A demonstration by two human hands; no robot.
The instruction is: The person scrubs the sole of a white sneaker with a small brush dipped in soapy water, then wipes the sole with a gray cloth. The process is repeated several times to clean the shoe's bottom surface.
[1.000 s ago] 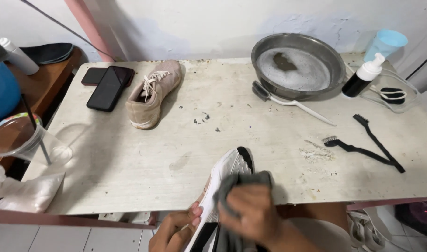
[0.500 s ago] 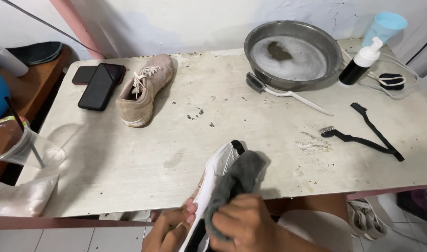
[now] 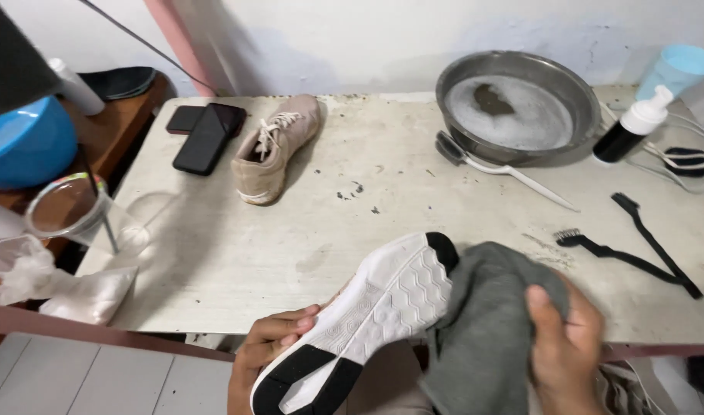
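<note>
Shoe in hand: white-soled shoe [image 3: 375, 315] sits at 6 o'clock, at the near table edge, turned sole-up, with black patches at heel and toe.
Your left hand: left hand [image 3: 263, 353] grips the shoe from its left side, fingers curled against the sole's edge.
Your right hand: right hand [image 3: 567, 346] at 5 o'clock closes its fingers on a grey cloth [image 3: 482, 330], which presses against the shoe's right side.
Table: worn pale table [image 3: 213, 253], speckled with dark bits near the centre.
Second shoe: beige laced shoe [image 3: 273, 147] lies at 11 o'clock, upright, just beside two dark phones [image 3: 206, 134].
Basin: round metal basin [image 3: 517, 104] at 1 o'clock holds foamy water; a white-handled brush [image 3: 505, 170] lies touching its near rim.
Bottle: dark pump bottle [image 3: 635, 127] with a white head stands at 2 o'clock; any label is too small to tell. A pale blue cup [image 3: 679, 71] stands behind it.
Brushes: two thin black brushes [image 3: 636, 250] lie crossed at 3 o'clock.
Left side: blue bowl [image 3: 25, 142] and a clear round container [image 3: 63, 207] at 9 o'clock, off the table.
</note>
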